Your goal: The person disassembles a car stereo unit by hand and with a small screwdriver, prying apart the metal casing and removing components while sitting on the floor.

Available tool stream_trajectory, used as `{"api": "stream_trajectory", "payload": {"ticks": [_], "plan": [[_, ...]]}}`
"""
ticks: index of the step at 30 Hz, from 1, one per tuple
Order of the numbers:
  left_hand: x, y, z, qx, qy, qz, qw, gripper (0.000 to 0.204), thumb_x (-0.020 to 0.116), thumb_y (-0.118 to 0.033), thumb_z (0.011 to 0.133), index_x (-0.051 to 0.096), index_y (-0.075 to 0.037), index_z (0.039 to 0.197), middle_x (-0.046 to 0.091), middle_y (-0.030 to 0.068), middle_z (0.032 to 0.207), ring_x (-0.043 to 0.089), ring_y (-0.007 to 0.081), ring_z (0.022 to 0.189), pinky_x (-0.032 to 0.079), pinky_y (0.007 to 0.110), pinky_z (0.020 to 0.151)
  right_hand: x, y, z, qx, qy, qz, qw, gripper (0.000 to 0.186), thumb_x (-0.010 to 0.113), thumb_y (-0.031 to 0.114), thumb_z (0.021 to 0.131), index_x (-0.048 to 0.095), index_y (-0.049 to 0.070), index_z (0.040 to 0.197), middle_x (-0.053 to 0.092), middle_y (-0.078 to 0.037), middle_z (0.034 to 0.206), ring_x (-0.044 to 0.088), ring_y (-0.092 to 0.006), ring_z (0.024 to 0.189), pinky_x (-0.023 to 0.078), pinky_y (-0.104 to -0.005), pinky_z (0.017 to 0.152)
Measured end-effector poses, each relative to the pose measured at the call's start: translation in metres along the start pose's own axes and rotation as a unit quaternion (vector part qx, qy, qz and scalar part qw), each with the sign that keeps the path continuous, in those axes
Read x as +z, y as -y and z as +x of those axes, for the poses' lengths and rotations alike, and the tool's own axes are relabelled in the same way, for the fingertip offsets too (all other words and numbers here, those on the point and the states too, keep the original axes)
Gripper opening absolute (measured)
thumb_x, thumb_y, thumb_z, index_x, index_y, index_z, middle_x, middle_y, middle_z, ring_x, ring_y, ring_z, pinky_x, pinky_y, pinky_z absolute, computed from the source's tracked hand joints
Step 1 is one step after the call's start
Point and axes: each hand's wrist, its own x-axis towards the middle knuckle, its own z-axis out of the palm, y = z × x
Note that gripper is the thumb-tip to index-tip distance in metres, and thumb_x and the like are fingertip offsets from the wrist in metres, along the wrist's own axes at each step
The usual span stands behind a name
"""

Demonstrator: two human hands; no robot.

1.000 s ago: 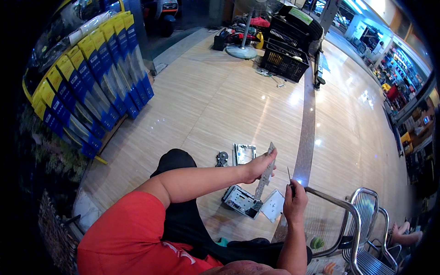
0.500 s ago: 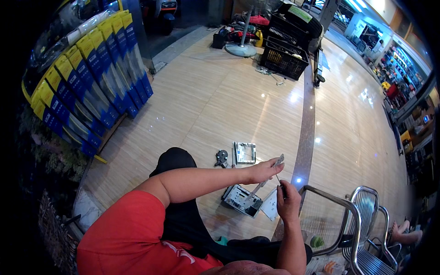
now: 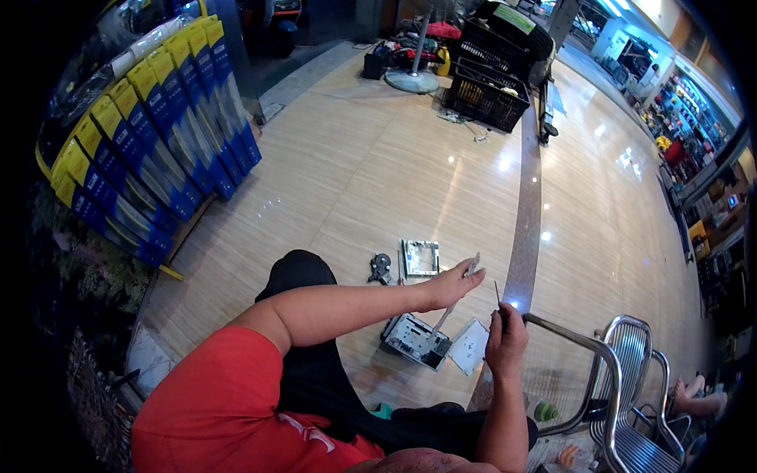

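Observation:
Pinched in my left hand [image 3: 451, 288] is the end of a pale grey strip [image 3: 475, 262], which looks like a flat ribbon cable. It runs down to an opened electronic unit [image 3: 412, 340] on the floor. My right hand [image 3: 507, 339] grips a screwdriver [image 3: 497, 292], its thin shaft pointing up and standing apart from the strip. A flat white panel [image 3: 471, 348] lies beside the unit. Beyond my left forearm rest a white square frame [image 3: 408, 257] and a black round part [image 3: 381, 266].
A metal chair [image 3: 628, 347] stands close on my right, with another person's feet [image 3: 697, 396] past it. Blue and yellow packages [image 3: 150, 134] hang on a rack at left. Black crates [image 3: 487, 98] and a round stand base [image 3: 412, 81] are at the far side.
My right hand with the screwdriver has moved right and slightly up, away from the strip. My left hand has shifted slightly left, still pinching the strip.

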Motion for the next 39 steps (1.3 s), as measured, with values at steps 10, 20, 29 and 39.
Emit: {"api": "stream_trajectory", "payload": {"ticks": [10, 20, 29, 39], "plan": [[0.0, -0.012, -0.007, 0.008, -0.001, -0.055, 0.998, 0.086, 0.046, -0.063, 0.102, 0.024, -0.001, 0.158, 0.057, 0.0132, 0.12, 0.057, 0.0193, 0.099, 0.051, 0.036, 0.088, 0.011, 0.012, -0.006, -0.014, 0.137, -0.004, 0.99, 0.023, 0.069, 0.005, 0.091, 0.065, 0.002, 0.113, 0.068, -0.019, 0.093, 0.068, -0.036, 0.083, 0.054, -0.0398, 0.074], [-0.001, -0.009, 0.004, -0.01, -0.095, -0.166, 0.981, 0.069, 0.051, -0.059, 0.101, 0.034, -0.008, 0.145, 0.052, 0.0104, 0.12, 0.054, 0.0208, 0.106, 0.053, 0.041, 0.089, 0.011, 0.015, -0.006, -0.003, 0.087, 0.032, 0.996, 0.017, 0.066, 0.001, 0.091, 0.062, 0.001, 0.108, 0.064, -0.02, 0.092, 0.064, -0.0398, 0.082, 0.052, -0.0429, 0.072], [-0.008, -0.011, 0.002, -0.075, -0.162, -0.229, 0.957, 0.071, 0.057, -0.065, 0.096, 0.038, -0.013, 0.14, 0.056, 0.0077, 0.112, 0.062, 0.0169, 0.09, 0.055, 0.036, 0.073, 0.015, 0.028, -0.006, -0.028, 0.123, 0.071, 0.989, 0.014, 0.067, 0.005, 0.09, 0.064, 0.0, 0.103, 0.063, -0.016, 0.086, 0.063, -0.0303, 0.074, 0.051, -0.0368, 0.067], [-0.01, -0.011, 0.002, -0.112, -0.15, -0.272, 0.944, 0.07, 0.058, -0.065, 0.095, 0.04, -0.013, 0.138, 0.054, 0.0082, 0.114, 0.062, 0.0192, 0.096, 0.057, 0.039, 0.076, 0.017, 0.023, -0.008, -0.082, 0.099, 0.037, 0.991, 0.027, 0.08, 0.007, 0.079, 0.066, 0.003, 0.102, 0.067, -0.016, 0.092, 0.067, -0.0329, 0.08, 0.054, -0.0389, 0.068]]}}
